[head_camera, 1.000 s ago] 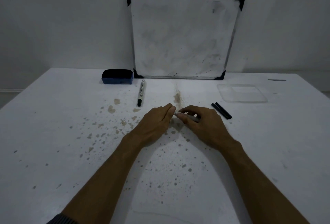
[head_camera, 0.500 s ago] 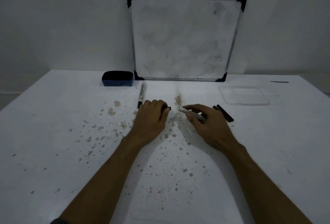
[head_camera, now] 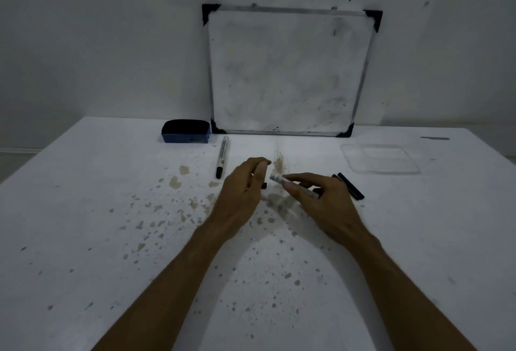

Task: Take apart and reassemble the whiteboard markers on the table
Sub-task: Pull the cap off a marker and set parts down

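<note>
- White table [head_camera: 83, 239]: flat and matt, spattered with brownish and grey flecks, thickest at the middle; near edge cut off by the frame.
- Whiteboard [head_camera: 287, 71]: standing at the far edge, leaning on the wall, in a thin metal frame with black plastic corners; surface smeared with grey wiping marks, no legible writing.
- Right hand [head_camera: 326, 205]: near the middle of the table, seen from the back, thumb and fingers pinching a marker barrel; fingertips mostly hidden behind the hand.
- Left hand [head_camera: 240, 197]: just left of the right one, apart from it, fingers curled inward around a small black piece; palm side hidden.
- Clear plastic lid [head_camera: 379, 159]: far right, a shallow rectangle with rounded corners, nearly see-through and hard to pick out against the table.
- Eraser [head_camera: 186, 131]: far left of centre, just beside the whiteboard's lower left corner; blue block with a dark felt-like top.
- Whole whiteboard marker [head_camera: 222, 157]: lying between eraser and left hand, pale barrel, black cap towards the near side; printed label along the barrel, too small to read.
- Marker barrel [head_camera: 277, 179]: pale and slim, held above the table at a slant, open end towards the left hand; right end covered by fingers, print on it blurred.
- Two black stick-like parts [head_camera: 350, 185]: side by side on the table just right of the right hand, near ends partly behind it; caps or ink cores, cannot tell.
- Small black piece [head_camera: 263, 185]: only a dark tip showing under the left fingers; kind unclear.
</note>
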Demonstrator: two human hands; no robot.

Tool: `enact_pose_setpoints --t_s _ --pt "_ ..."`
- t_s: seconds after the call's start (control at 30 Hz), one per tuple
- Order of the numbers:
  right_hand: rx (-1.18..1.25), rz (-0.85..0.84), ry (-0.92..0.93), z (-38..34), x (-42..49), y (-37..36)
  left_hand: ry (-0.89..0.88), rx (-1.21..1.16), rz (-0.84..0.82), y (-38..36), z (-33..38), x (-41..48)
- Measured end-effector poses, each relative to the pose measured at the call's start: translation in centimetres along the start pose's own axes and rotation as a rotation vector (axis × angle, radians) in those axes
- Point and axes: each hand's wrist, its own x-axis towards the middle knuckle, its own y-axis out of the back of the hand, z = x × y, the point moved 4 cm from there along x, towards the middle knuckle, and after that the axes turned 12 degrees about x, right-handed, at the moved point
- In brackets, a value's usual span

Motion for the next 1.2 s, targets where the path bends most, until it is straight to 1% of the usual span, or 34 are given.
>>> enact_pose_setpoints --t_s 0.03,0.13,0.3,0.37,0.43,0.47,0.57,0.63,0.7,0.77,0.87,0.9,0.93,1.0,1.03,1.13,1.2 --pt "0.026 -0.006 -0.004 -0.2 0.0 -0.1 0.028 -0.075 -0.022 -0.3 0.5 -0.2" --pt "0.105 0.051 -0.084 -0.7 0.0 0.0 0.092 -0.127 -0.013 -1.2 0.7 -0.3" --pt "0.545 0.186 -0.356 -0.1 0.3 1.6 0.274 -0.417 0.049 -1.1 -0.2 0.1" --pt "0.683 0.185 -0.396 -0.1 0.2 1.3 0.327 -0.482 -0.001 -1.4 -0.1 -0.1" --pt "0.74 0.147 -0.389 -0.2 0.2 0.6 0.401 -0.588 -0.118 -2.1 0.2 -0.4" --pt "0.705 0.129 -0.375 -0.2 0.2 0.3 0.455 -0.681 -0.193 -2.5 0.4 -0.6" --pt "0.5 0.118 -0.32 0.2 0.1 -0.6 0.645 -1.007 -0.404 -3.1 0.8 -1.1" --pt "0.455 0.138 -0.285 0.3 0.1 -0.9 0.729 -1.156 -0.473 -2.8 0.6 -1.2" --pt "0.444 0.15 -0.245 -0.1 0.0 -0.9 0.765 -1.242 -0.49 -2.4 0.5 -1.2" --pt "0.455 0.178 -0.176 -1.1 0.1 -0.4 0.778 -1.276 -0.478 -2.4 0.5 -1.2" --pt "0.461 0.264 -0.027 -2.9 -0.5 -0.2 0.775 -1.307 -0.472 -2.7 0.2 -1.3" --pt "0.4 0.251 0.015 -3.2 -0.8 -0.7 0.775 -1.322 -0.483 -2.6 0.3 -1.3" --pt "0.289 0.186 0.037 -3.3 -1.1 -1.5 0.767 -1.325 -0.499 -2.6 0.5 -1.3" --pt "0.007 0.016 0.044 -2.6 -1.7 -3.7 0.767 -1.32 -0.51 -2.5 0.8 -1.4" --pt "-0.059 0.001 0.04 -2.1 -1.7 -4.2 0.775 -1.324 -0.495 -2.4 0.8 -1.5" --pt "0.004 0.063 0.003 -1.9 -1.2 -4.1 0.768 -1.323 -0.458 -2.2 0.2 -1.2" --pt "0.026 0.089 -0.023 -2.0 -0.9 -3.5 0.76 -1.3 -0.47 -2.3 -0.2 -1.0"
